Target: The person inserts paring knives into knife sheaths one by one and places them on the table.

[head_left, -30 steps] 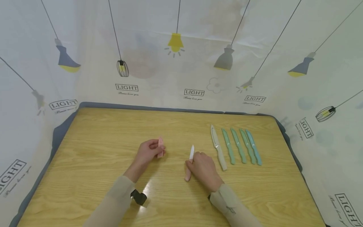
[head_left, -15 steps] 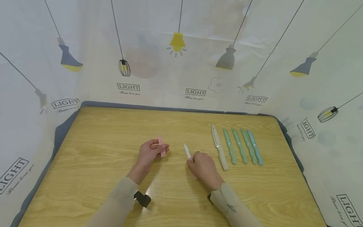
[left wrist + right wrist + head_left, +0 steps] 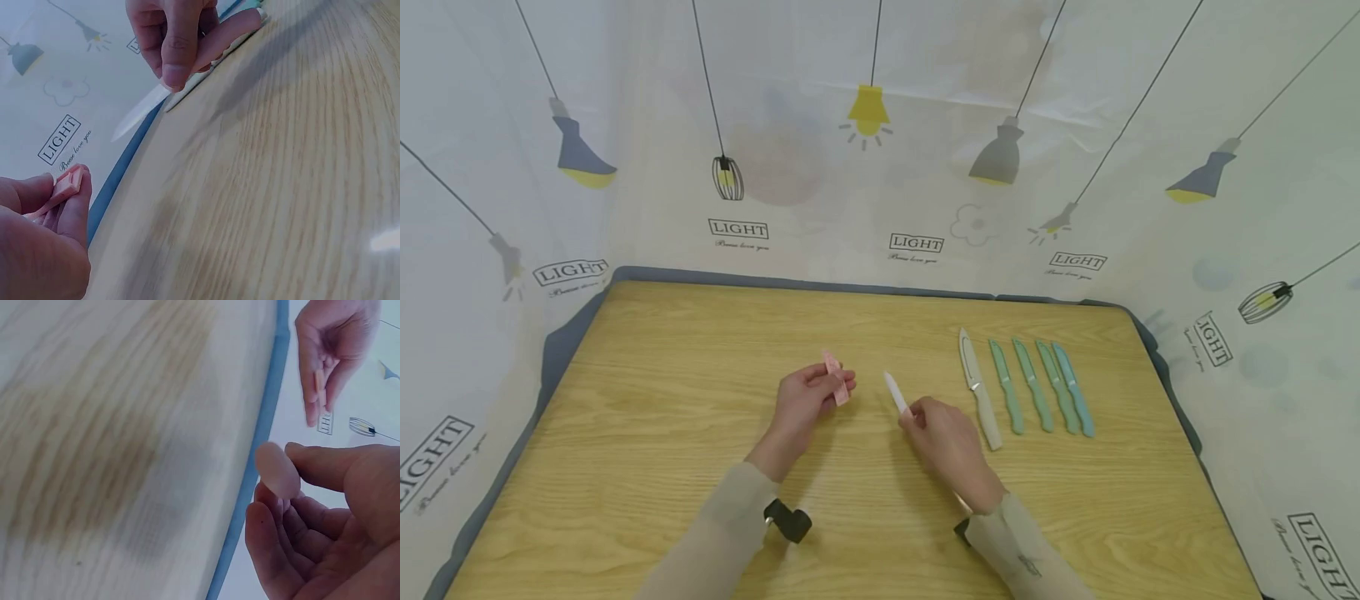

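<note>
My left hand (image 3: 801, 408) pinches a pink knife sheath (image 3: 830, 362) between thumb and fingers, above the middle of the table. In the left wrist view the end of the sheath (image 3: 67, 183) shows a hollow mouth facing the other hand. My right hand (image 3: 946, 440) grips a small paring knife, its white blade (image 3: 895, 393) pointing away and leftward toward the sheath. The knife's pink handle (image 3: 231, 34) lies under my right thumb in the left wrist view, and its rounded butt (image 3: 277, 470) faces the right wrist camera. A gap separates blade and sheath.
Right of my right hand, a white-handled knife (image 3: 981, 404) lies on the wooden table (image 3: 700, 333). Beside it lie several green knives (image 3: 1007, 387) and a blue knife (image 3: 1073, 392) in a row. A printed cloth (image 3: 820, 192) stands around the table's edges.
My left hand has moved right and slightly farther away, tilting the sheath. The knife in my right hand has lifted and turned, its tip swinging left. The row of knives has not moved.
</note>
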`<state>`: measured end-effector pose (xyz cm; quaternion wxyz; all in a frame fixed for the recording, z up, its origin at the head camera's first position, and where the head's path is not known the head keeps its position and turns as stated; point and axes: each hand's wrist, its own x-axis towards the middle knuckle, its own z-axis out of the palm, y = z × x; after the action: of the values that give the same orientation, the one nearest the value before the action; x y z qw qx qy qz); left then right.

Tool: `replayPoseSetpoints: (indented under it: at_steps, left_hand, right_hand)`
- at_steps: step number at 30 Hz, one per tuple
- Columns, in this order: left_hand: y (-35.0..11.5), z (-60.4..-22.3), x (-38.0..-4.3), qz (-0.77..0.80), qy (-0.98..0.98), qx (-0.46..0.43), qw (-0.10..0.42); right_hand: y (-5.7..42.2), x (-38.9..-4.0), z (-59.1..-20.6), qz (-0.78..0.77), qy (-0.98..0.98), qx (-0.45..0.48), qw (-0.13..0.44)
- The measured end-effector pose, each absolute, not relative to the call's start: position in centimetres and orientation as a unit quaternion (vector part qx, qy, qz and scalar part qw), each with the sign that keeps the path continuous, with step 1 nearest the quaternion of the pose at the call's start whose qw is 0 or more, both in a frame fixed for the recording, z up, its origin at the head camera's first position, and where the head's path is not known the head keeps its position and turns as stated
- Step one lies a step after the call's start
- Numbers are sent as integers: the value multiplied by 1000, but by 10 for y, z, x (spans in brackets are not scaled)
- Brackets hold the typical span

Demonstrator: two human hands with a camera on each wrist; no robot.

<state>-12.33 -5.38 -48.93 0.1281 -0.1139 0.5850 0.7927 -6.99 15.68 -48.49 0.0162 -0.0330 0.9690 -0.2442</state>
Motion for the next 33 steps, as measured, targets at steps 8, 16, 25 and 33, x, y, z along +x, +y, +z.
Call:
replayPoseSetpoints:
  at_steps: [8, 16, 25, 33]
  left_hand:
    - [-48, -488, -127, 811, 557, -131, 123]
    - [-39, -486, -129, 830, 527, -144, 113]
    - [-32, -483, -130, 836, 516, -148, 109]
    - [-30, -482, -130, 842, 509, -143, 107]
  right_hand:
    - [156, -61, -474, -295, 954, -49, 17]
    - [151, -57, -474, -330, 940, -79, 34]
    - [145, -54, -473, -350, 930, -85, 65]
    - [144, -53, -473, -353, 928, -88, 76]
